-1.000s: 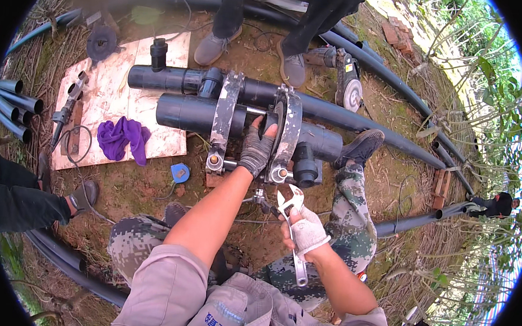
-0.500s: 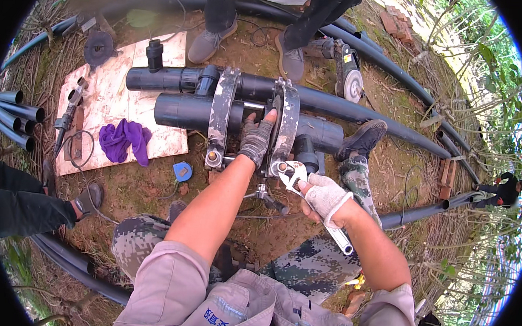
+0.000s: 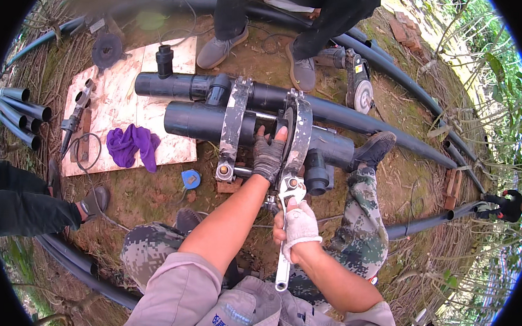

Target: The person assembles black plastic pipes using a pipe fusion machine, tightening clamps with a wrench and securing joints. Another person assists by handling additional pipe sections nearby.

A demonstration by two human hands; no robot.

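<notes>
My right hand [image 3: 300, 225], in a pale fingerless glove, is closed round the handle of an adjustable wrench [image 3: 283, 266]. The wrench jaws sit at the bolt [image 3: 292, 182] on the near end of the right pipe clamp [image 3: 299, 141]. In a grey fingerless glove, my left hand [image 3: 268, 156] reaches into the gap between that clamp and the left pipe clamp [image 3: 233, 125], thumb and fingers apart. Its thumb touches the inner side of the right clamp; some fingertips are hidden. The clamps surround a short black pipe [image 3: 195, 121] and a black branch fitting [image 3: 333, 147].
A long black pipe [image 3: 371, 118] runs behind. On the left, a board [image 3: 175, 149] bears a purple cloth [image 3: 132, 145] and a heating tool [image 3: 75, 116]. A blue tape measure [image 3: 190, 179] lies nearby. An angle grinder [image 3: 357, 79] lies beside a standing person's shoes [image 3: 301, 67].
My right hand has swung the wrench handle leftward, from slanting right to pointing nearly straight toward me. My left hand stays in the gap. The whole view has shifted slightly.
</notes>
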